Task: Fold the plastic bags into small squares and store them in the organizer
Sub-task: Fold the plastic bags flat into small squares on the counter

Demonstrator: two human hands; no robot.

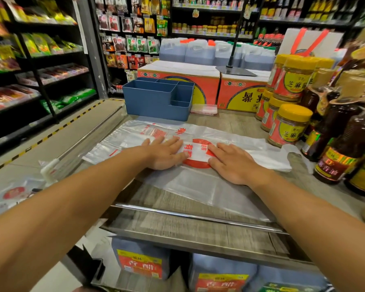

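Both hands lie palm-down on a clear plastic bag with red print, spread on the wood-grain counter. Left hand: grip flat, fingers straight and together, pressing the bag just left of its round red logo. Right hand: grip likewise flat, fingers extended, pressing just right of the logo. Neither hand curls around anything. Between the two hands a folded white flap of the bag covers part of the logo; the fingertips of both hands touch its edges.

The bag's long axis runs left to right across the counter, slightly tilted, the left end farther away. The right end, which looks like the handle end, reaches toward the jars; the near edge lies just short of the chrome rail at the counter's front.

Surroundings: blue compartmented organizer stands upright at the back of the counter, well apart from the hands, open top, nothing visible inside. Just beside its right side lies a small flat stack of folded bags. Behind are red-and-yellow cartons. At the right, yellow-lidded sesame paste jars and dark sauce bottles stand near the bag's right end. More bags lie lower left, off the counter.
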